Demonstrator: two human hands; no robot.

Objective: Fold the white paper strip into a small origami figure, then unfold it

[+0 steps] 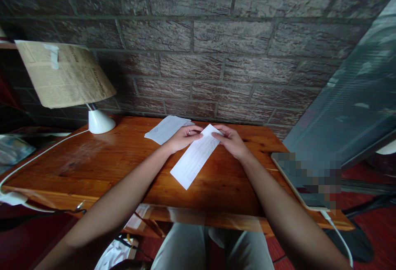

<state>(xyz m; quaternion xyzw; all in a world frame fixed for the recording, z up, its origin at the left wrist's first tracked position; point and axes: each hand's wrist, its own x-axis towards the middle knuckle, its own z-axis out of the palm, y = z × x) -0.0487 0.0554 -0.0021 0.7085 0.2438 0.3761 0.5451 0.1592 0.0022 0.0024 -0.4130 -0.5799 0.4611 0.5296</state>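
Note:
A long narrow sheet of white paper (pixel 195 159), with faint printed lines, is held slantwise above the wooden desk. My left hand (pixel 185 137) pinches its upper left edge between thumb and fingers, and a ring shows on one finger. On the other side, my right hand (pixel 231 140) grips the upper right edge, thumb on top and fingers behind. Whether the paper is folded cannot be made out. Just behind my left hand lies a stack of white papers (pixel 165 129) on the desk.
At the left stands a lamp (pixel 100 121) with a newspaper-print shade. Its white cord runs along the desk's left side. A tablet (pixel 297 183) with a cable lies at the right edge of the wooden desk (pixel 123 167). Behind rises a brick wall (pixel 192 64).

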